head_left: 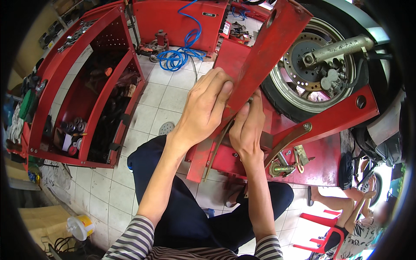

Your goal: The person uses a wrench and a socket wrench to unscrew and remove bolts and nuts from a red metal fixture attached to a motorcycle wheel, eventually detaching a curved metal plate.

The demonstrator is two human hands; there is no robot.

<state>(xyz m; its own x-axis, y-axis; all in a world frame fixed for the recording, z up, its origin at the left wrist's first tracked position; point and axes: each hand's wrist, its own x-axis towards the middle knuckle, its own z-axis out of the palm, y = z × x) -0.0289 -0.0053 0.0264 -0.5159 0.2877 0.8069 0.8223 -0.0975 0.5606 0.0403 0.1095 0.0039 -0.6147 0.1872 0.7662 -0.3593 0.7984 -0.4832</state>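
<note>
Left hand (pixel 207 104) (gripping) on red beam (pixel 264 52)

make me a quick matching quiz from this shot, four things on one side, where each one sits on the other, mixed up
Things:
1. left hand
2. blue coiled hose
3. brake disc
4. yellow-lidded tub

Places:
A. on the wheel at the upper right
B. on the tiled floor at the lower left, beside cardboard
C. pressed on the slanted red metal bar at centre
D. on the floor at the top, before the red panel

Pairs: 1-C, 2-D, 3-A, 4-B
</note>
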